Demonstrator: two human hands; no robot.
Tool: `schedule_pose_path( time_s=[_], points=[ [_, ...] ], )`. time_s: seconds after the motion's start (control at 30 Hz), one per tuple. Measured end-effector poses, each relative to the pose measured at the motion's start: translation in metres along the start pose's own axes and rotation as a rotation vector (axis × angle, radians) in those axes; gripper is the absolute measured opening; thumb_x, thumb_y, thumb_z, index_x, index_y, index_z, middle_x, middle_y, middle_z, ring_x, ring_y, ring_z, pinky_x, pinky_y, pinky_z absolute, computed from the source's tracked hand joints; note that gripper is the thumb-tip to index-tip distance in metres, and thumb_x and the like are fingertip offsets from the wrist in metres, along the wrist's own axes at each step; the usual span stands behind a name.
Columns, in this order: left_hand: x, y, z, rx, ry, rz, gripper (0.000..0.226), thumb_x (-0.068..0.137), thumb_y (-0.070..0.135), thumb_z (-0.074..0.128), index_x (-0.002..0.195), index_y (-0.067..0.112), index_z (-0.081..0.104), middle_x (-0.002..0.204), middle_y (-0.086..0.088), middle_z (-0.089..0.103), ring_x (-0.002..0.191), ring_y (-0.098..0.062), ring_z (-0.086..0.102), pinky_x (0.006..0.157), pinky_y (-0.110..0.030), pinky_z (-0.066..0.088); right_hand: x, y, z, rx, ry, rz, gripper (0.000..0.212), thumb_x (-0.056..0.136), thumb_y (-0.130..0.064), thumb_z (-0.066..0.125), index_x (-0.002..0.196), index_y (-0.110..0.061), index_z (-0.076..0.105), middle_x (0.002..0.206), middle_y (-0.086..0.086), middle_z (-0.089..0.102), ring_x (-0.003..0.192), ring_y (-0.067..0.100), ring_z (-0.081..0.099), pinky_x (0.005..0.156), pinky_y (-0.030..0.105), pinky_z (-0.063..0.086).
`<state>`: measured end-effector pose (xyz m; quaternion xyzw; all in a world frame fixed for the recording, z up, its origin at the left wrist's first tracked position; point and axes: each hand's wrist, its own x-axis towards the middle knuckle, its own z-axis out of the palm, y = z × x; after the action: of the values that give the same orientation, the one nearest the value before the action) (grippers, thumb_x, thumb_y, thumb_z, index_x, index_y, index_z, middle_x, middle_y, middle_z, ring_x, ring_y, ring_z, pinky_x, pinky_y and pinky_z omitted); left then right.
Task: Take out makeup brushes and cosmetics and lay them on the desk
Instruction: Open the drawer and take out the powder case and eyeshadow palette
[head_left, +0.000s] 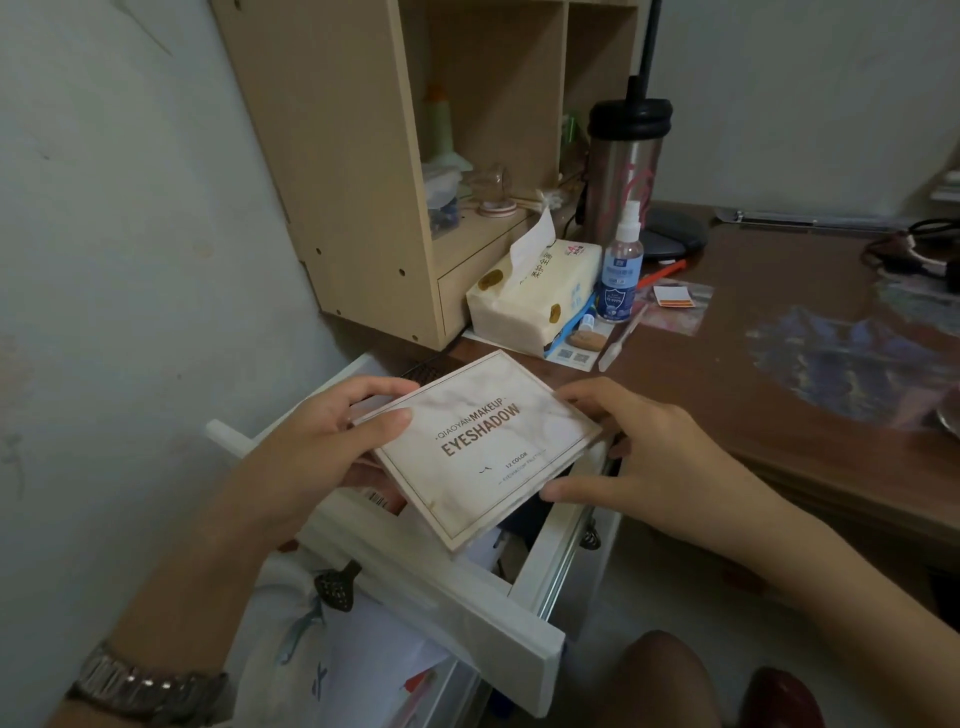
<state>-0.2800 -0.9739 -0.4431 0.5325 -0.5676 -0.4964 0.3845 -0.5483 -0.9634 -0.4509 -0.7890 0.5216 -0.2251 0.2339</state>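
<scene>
Drawer (441, 587) contents mostly hidden under eyeshadow palette (483, 447). Palette held above open drawer: left hand (322, 441) grips its left edge, right hand (639, 462) fingertips on right edge. Brown desk (779, 395) w/ tissue pack (535, 301), spray bottle (621, 270); pale wall at left.

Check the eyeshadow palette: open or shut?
Shut. The eyeshadow palette shows only its printed lid, flat and closed, held between left hand and right hand.

The single head-worn camera is looking forward and down from close above the open white wooden drawer (415, 571), facing the brown wooden desk (753, 395) lying beyond and right of that drawer.
</scene>
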Motion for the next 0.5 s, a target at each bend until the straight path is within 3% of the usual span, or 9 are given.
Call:
schedule_pose_path(
  time_s=[0.3,0.4,0.5],
  points=[
    [0.012,0.033,0.056,-0.147,-0.049,0.016,0.024,0.086,0.013,0.059,0.109,0.022,0.061,0.089,-0.004,0.076,0.081,-0.016,0.073,0.059,-0.024,0.058,-0.019,0.015,-0.058,-0.026,0.111,0.05,0.079,0.062,-0.045,0.079,0.131,-0.038,0.042,0.106,-0.034,0.045,0.089,-0.016,0.048,0.069,0.006,0.044],
    [0.027,0.043,0.09,-0.173,-0.058,-0.01,0.028,0.086,0.013,0.06,0.114,0.019,0.057,0.104,-0.009,0.07,0.09,-0.02,0.071,0.07,-0.035,0.061,-0.026,0.03,-0.086,-0.07,0.144,0.125,0.079,0.061,-0.045,0.079,0.132,-0.036,0.043,0.105,-0.031,0.046,0.087,-0.014,0.048,0.067,0.008,0.041],
    [0.043,0.056,0.128,-0.198,-0.088,-0.006,0.023,0.088,0.013,0.059,0.109,0.022,0.057,0.103,-0.007,0.068,0.086,-0.016,0.071,0.065,-0.03,0.061,-0.032,0.052,-0.114,-0.155,0.166,0.188,0.075,0.06,-0.04,0.082,0.127,-0.031,0.049,0.114,-0.018,0.055,0.084,-0.008,0.051,0.066,0.011,0.039]
  ],
)
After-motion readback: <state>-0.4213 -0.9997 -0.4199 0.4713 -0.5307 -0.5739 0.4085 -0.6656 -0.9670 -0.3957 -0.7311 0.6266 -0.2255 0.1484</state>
